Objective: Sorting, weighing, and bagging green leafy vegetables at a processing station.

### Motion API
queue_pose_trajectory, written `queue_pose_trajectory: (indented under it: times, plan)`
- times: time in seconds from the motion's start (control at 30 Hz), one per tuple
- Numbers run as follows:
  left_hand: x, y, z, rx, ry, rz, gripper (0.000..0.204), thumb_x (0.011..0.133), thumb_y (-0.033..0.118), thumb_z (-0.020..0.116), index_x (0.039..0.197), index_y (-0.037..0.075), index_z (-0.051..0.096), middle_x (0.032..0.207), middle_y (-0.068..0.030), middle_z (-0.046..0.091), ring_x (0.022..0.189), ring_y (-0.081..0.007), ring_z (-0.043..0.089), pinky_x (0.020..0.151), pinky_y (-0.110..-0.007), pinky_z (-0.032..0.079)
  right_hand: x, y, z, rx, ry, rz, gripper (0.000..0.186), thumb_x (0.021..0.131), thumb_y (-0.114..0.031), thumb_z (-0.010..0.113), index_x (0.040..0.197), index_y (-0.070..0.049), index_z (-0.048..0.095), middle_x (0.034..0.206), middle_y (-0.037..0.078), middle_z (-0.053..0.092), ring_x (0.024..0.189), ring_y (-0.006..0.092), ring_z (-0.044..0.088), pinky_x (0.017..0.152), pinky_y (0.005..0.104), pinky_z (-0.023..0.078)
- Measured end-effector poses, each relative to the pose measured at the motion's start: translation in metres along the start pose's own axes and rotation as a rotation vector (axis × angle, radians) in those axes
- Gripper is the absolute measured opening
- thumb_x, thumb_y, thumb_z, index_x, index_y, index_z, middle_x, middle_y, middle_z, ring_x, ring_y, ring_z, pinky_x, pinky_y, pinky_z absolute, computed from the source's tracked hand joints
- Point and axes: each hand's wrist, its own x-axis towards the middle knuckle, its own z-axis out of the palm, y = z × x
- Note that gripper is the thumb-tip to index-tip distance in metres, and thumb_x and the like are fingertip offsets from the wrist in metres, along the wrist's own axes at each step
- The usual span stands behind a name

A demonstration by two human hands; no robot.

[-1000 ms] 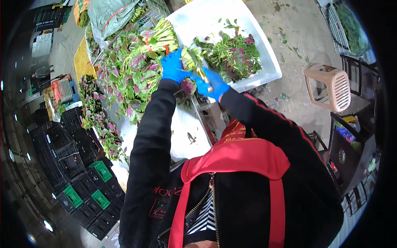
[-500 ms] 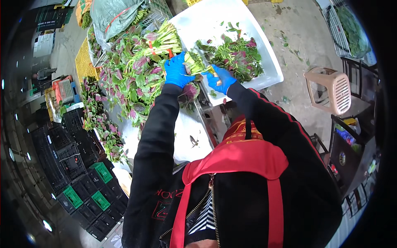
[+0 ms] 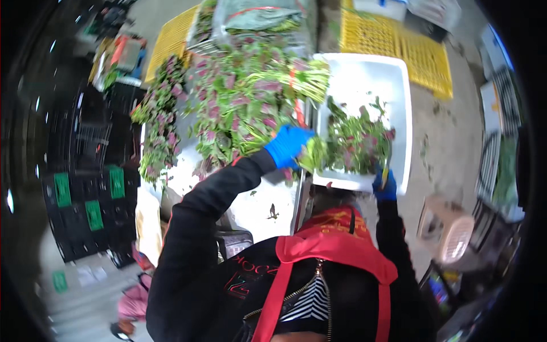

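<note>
A bunch of red-and-green amaranth (image 3: 313,154), its pale cut stems pointing right, is gripped in my blue-gloved left hand (image 3: 289,147). The hand is closed around it beside the white tub's left wall. My right hand (image 3: 385,183), also gloved in blue, is closed around a small yellow-handled tool (image 3: 385,175) at the tub's near right corner; motion blur hides its working end. Loose amaranth leaves and stems (image 3: 359,137) lie inside the white tub (image 3: 401,114). Left of it, amaranth bunches (image 3: 239,102) are heaped on the table, one tied with red tape (image 3: 292,78).
Another row of amaranth (image 3: 162,125) lies along the table's left side. Yellow crates (image 3: 370,34) stand beyond the tub. A beige stool (image 3: 444,228) is on the floor at right. Black crates (image 3: 80,222) are stacked at left, and a person in pink (image 3: 134,299) is at lower left.
My right hand has moved away from the stem ends, right and toward me, to the tub's near corner. My left hand still holds its bunch. The whole view has turned.
</note>
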Motion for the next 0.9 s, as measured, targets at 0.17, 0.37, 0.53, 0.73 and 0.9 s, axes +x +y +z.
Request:
queue_pose_trajectory:
  times: [0.17,0.37,0.53,0.73,0.9]
  plan:
    - [0.031,-0.021,-0.024,0.04,-0.233,0.015,0.102,0.049,0.051,0.077,0.134,0.014,0.035,0.126,-0.013,0.045,0.114,-0.0325,0.045,0.091,-0.048,0.031,-0.009,0.016,-0.02,0.047,-0.06,0.28,0.05,0.092,-0.044,0.038,0.11,0.001,0.052,0.062,0.001,0.052,0.042,0.0091,0.043,0.037,0.0216,0.037]
    - [0.092,-0.104,-0.06,0.408,0.095,-0.269,0.115,0.047,0.037,0.081,0.14,0.012,0.018,0.143,-0.0149,0.024,0.133,-0.0311,0.023,0.104,-0.055,0.017,-0.023,-0.008,-0.003,-0.333,-0.012,0.138,0.059,0.09,-0.051,0.038,0.109,0.003,0.054,0.056,0.002,0.049,0.04,0.0096,0.041,0.038,0.0224,0.037]
    - [0.105,-0.153,-0.04,0.388,0.046,-0.221,0.113,0.048,0.033,0.081,0.14,0.011,0.019,0.143,-0.0145,0.024,0.134,-0.0314,0.021,0.105,-0.054,0.016,-0.032,-0.016,-0.008,-0.393,0.132,0.123,0.063,0.089,-0.054,0.039,0.11,0.003,0.054,0.055,0.002,0.049,0.04,0.0102,0.04,0.038,0.0232,0.037]
    - [0.122,-0.172,-0.048,0.167,0.107,-0.005,0.082,0.053,0.026,0.074,0.124,0.004,0.041,0.084,-0.0151,0.055,0.08,-0.0356,0.053,0.075,-0.043,0.04,-0.036,-0.015,0.005,-0.51,0.105,0.049,0.063,0.088,-0.056,0.037,0.105,0.001,0.058,0.056,0.004,0.052,0.042,0.0114,0.044,0.04,0.0233,0.037]
    - [0.146,-0.146,-0.08,0.177,0.055,-0.063,0.084,0.052,0.029,0.075,0.125,0.003,0.041,0.088,-0.0161,0.056,0.086,-0.0345,0.054,0.079,-0.042,0.042,-0.029,-0.01,0.082,-0.307,0.134,-0.287,0.047,0.09,-0.046,0.043,0.103,-0.002,0.054,0.069,0.008,0.058,0.048,0.0131,0.05,0.042,0.0237,0.041]
